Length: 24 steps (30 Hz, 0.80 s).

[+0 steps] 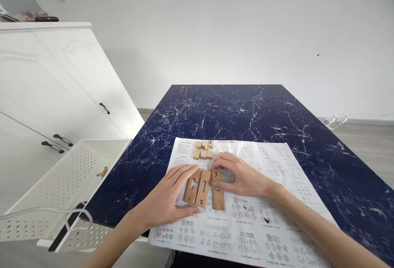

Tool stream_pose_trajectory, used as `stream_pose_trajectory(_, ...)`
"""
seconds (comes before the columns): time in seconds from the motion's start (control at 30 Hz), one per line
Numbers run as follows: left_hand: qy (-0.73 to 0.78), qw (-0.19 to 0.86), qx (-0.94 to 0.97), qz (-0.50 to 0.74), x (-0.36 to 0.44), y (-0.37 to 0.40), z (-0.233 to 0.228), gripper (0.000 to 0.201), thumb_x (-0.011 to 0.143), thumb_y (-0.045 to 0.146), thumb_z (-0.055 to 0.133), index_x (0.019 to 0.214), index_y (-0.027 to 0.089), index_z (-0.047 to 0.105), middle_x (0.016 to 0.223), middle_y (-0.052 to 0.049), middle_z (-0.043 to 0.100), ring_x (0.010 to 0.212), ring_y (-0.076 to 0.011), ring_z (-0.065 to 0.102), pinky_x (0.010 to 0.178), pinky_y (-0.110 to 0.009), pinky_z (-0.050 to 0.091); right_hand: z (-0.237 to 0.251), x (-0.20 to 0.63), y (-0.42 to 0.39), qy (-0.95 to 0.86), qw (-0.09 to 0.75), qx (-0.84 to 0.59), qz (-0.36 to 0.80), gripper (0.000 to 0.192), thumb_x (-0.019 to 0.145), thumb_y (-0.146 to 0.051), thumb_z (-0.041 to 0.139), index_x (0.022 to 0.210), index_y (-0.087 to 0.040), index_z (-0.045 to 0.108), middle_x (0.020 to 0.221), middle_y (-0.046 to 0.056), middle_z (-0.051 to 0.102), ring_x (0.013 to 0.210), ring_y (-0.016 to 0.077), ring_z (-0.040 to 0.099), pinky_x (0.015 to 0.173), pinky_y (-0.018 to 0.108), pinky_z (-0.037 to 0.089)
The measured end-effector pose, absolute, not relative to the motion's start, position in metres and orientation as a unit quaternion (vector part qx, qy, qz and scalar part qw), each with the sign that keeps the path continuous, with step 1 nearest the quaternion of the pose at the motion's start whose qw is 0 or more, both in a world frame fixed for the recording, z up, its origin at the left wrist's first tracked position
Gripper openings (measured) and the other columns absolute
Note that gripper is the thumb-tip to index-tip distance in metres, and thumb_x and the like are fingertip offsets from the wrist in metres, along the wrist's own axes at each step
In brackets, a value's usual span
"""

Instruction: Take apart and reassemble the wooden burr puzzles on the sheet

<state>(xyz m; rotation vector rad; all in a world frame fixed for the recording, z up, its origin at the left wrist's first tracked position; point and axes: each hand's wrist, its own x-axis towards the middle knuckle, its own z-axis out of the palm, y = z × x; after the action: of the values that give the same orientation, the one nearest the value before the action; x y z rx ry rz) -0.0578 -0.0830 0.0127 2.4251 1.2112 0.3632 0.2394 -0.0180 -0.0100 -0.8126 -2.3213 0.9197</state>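
My left hand spans two flat wooden puzzle pieces lying side by side, its fingertips at their far end and its thumb by their near end. The left piece, marked 1, has a notched cut-out; the other piece, marked 2, has an oblong slot. My right hand curls over a third wooden piece, marked 3, gripping its upper part between fingers and thumb. A narrow gap separates this piece from piece 2. My right hand hides part of its edge.
The pieces lie on a large printed sheet with diagrams, on a dark blue marbled table. Beyond my hands sits a group of small pale wooden blocks. At left are a perforated white cart, a cable and white cabinets.
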Motion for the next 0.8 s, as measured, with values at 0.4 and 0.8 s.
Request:
stream_pose_trajectory(0.4, 0.487, 0.199, 0.837, 0.15, -0.062, -0.097, 0.011, 0.08, 0.097, 0.05, 0.076, 0.166, 0.037, 0.037, 0.168, -0.008, 0.048, 0.153, -0.0369, 0.049, 0.124, -0.057, 0.05, -0.002, 0.248, -0.012, -0.85, 0.212, -0.313, 0.368, 0.023, 0.095, -0.039, 0.08, 0.108, -0.027, 0.065, 0.114, 0.006, 0.068, 0.104, 0.0264, 0.064, 0.089, 0.04, 0.056)
stream_pose_trajectory(0.8, 0.417, 0.236, 0.872, 0.099, -0.043, -0.074, 0.022, 0.091, 0.094, 0.061, 0.078, 0.169, 0.036, 0.032, 0.174, -0.01, 0.042, 0.162, -0.0403, 0.036, 0.128, -0.063, 0.041, 0.002, 0.26, -0.006, -0.841, 0.16, -0.283, 0.433, 0.025, 0.092, -0.036, 0.086, 0.115, -0.034, 0.077, 0.128, 0.005, 0.064, 0.122, 0.0277, 0.061, 0.103, 0.042, 0.054)
